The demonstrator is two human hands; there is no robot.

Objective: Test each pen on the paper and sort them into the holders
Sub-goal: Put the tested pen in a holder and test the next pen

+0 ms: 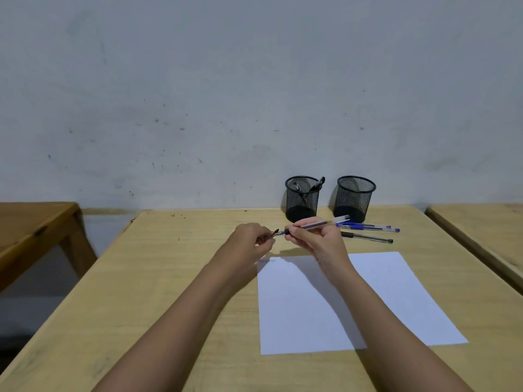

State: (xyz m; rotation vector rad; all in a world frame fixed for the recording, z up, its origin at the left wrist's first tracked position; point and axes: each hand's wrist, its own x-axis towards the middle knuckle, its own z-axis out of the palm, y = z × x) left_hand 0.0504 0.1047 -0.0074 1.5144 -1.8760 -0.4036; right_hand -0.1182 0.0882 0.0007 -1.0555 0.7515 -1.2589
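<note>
Above the far left corner of the paper (339, 301), both hands meet in mid-air. Right hand (319, 241) has its grip closed around a clear-barrel pen (317, 224), held near level, tip pointing left, back end toward the holders. Left hand (250, 239) has a narrow pinch on a small dark piece (275, 232) just off the pen tip; probably the cap, too small to tell for sure. Piece and tip sit very close, whether touching I cannot tell.

Step in hand, my read: uncapping this pen to test it, or recapping after. A faint scribble (267, 260) marks the paper's far left corner, so some testing is done. Next move calls for either dropping the tip to the paper for a stroke, or carrying the pen to a holder; the right wrist would need to rotate tip-down for writing.

Both forearms reach forward from the near edge of the worktop (169, 278), right one crossing over the paper, wrists raised off the surface.

Beyond the paper, three more pens (368, 230) lie loose on the worktop, two blue, one dark, still to test. Behind those, two black mesh holders stand side by side: left holder (302, 198) has a couple of pens in it, right holder (353, 198) looks empty.
</note>
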